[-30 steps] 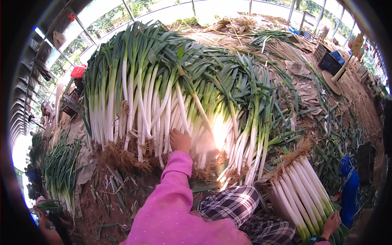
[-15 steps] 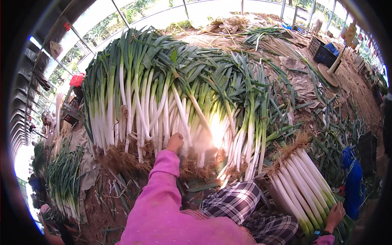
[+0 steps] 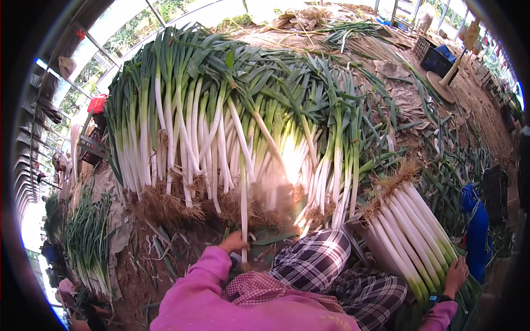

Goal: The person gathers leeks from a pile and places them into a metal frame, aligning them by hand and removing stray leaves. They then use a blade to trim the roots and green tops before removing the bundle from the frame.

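Observation:
My left hand (image 3: pixel 233 243) is closed on a single leek (image 3: pixel 243 218), holding it near its root end. That leek's white shaft reaches toward me from the big row of leeks (image 3: pixel 190 121), whose roots face me. At the lower right a bundle of leeks (image 3: pixel 411 229) lies side by side, with roots toward the row and green ends toward the lower right. My right hand (image 3: pixel 456 274) rests over the bundle's outer side near the green part, fingers curved against the stems. What lies under that palm is hidden.
Behind the bundle lies a blue cloth or bag (image 3: pixel 476 231) beside a dark crate (image 3: pixel 495 193). Another leek pile (image 3: pixel 85 243) is at the left. A black crate (image 3: pixel 435 58) and a round-based stand (image 3: pixel 441 88) stand far right. Loose leaves litter the soil.
My left hand has come back from the row toward my body, drawing one leek out with it. My right hand stays on the bundle, shifted slightly up in view.

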Motion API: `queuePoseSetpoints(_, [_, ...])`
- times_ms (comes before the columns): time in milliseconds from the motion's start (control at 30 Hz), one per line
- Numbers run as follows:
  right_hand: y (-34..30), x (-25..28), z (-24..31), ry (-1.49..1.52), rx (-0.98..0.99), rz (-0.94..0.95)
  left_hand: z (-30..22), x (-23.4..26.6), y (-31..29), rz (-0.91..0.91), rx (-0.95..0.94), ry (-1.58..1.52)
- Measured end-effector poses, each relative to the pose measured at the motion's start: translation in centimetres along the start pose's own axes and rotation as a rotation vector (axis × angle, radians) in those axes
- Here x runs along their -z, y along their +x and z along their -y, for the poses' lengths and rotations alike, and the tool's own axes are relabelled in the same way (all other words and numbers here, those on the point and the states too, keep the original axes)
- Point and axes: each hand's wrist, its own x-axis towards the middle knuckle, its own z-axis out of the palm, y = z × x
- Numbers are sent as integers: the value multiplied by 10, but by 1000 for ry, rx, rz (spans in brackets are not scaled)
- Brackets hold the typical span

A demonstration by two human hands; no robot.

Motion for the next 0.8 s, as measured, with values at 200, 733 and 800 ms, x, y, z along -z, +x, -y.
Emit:
queuePoseSetpoints(200, [-2, -3, -10, 3, -26, 4, -19, 4, 6, -57, 53, -603])
queuePoseSetpoints(733, [-6, 16, 11, 48, -57, 6, 43, -52, -95, -224, -229, -48])
queuePoseSetpoints(800, [-5, 15, 13, 62, -64, 3, -16, -42, -63, -217, -394, -88])
